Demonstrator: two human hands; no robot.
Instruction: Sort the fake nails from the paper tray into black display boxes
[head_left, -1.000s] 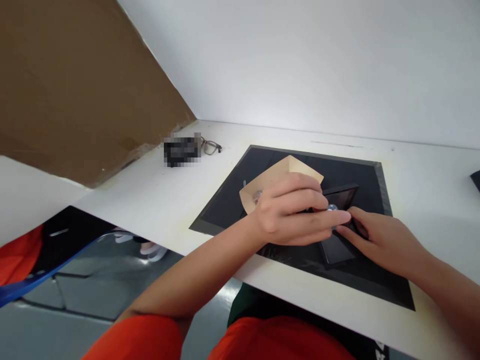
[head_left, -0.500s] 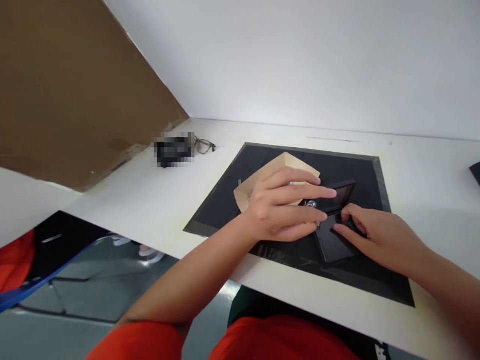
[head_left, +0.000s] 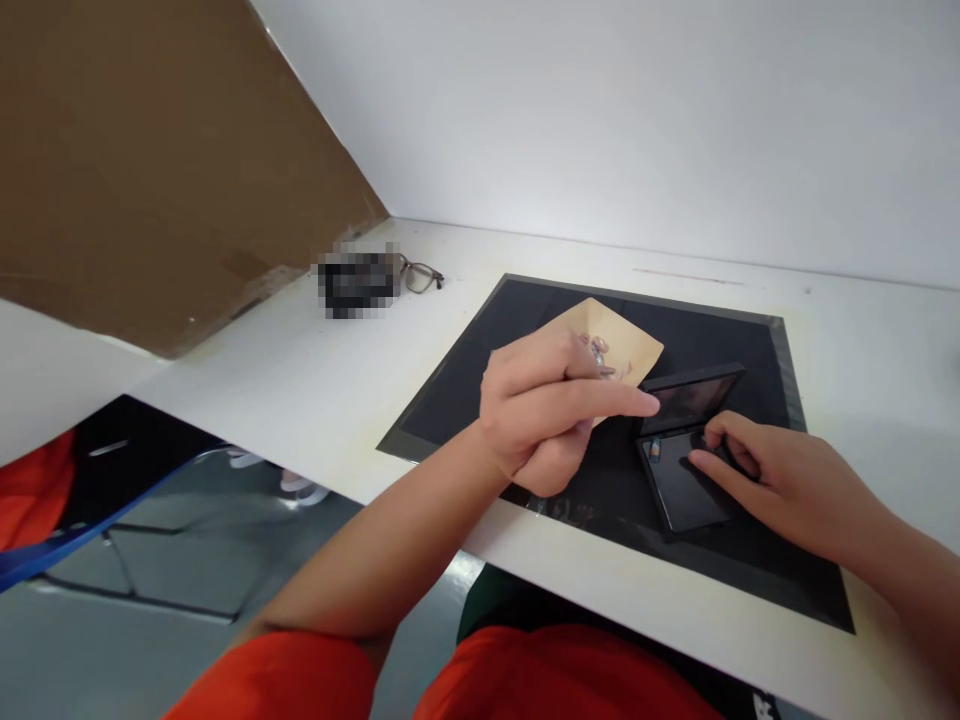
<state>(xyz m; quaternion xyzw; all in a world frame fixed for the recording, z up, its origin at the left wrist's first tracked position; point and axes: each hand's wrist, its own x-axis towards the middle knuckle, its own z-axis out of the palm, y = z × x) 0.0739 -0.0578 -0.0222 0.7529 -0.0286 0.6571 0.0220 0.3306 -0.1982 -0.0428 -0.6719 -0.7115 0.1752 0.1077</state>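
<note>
An open black case [head_left: 686,490] with a raised lid lies on the black mat [head_left: 750,350]. Inside its upper left corner sits a small colourful piece [head_left: 655,449]. My right hand [head_left: 780,480] grips the right side of the case, thumb over the inside. My left hand [head_left: 547,410] hovers left of the lid, index finger stretched out and the other fingers curled; whether something small is in them is hidden. Behind it stands a tan paper tray [head_left: 634,345] holding several small shiny pieces [head_left: 600,350], partly covered by the hand.
Glasses [head_left: 421,277] and a blurred dark object [head_left: 360,283] lie at the back left of the white table [head_left: 300,400]. A brown board [head_left: 187,180] rises at the left, a white wall behind. Another person's orange clothing [head_left: 34,490] shows at the far left.
My left hand has curled most of its fingers and drawn back from the case, uncovering the small colourful piece. My right hand keeps its hold. The whole view has shifted slightly.
</note>
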